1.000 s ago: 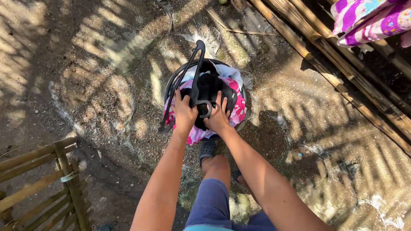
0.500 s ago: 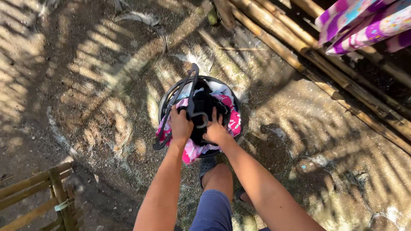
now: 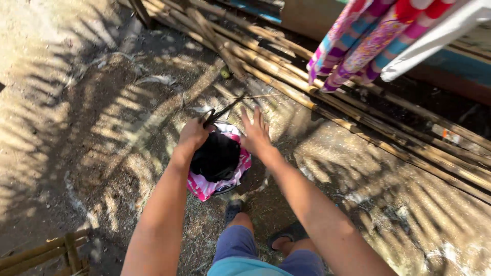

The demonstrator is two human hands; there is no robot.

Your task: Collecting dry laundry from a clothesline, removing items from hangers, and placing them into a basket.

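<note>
Bare dirt yard point(image 3: 92, 128), striped w/ sun and shade, bamboo poles point(image 3: 358, 122) stacked along the far side, bright striped cloth point(image 3: 368, 41) hanging above them top right.

What changed vs. a sec ago: both my hands were down on the laundry in the bucket, w/ the black hangers sticking up over the rim. Now I've straightened up and the bucket sits lower and smaller in view. My left hand point(image 3: 193, 134) has come up closed round the black hangers point(image 3: 221, 113), which now point away toward the poles. My right hand point(image 3: 255, 134) has let go: fingers spread, palm down, nothing in it, hovering just past the bucket's far edge. So, as I judge it, the hangers are picked out and the clothes are left behind.

Bucket point(image 3: 220, 186) is on the ground right in front of my feet, pink-and-white cloth point(image 3: 204, 188) spilling over the rim, dark garment point(image 3: 217, 156) heaped on top.

Counts: 1 bucket, 2 hands, 2 sandals point(image 3: 284, 236) partly seen. Hangers: more than 1, can't tell exact no., they overlap. Bamboo poles: many, uncountable. Low bamboo fence point(image 3: 46, 253) bottom left, 1.
</note>
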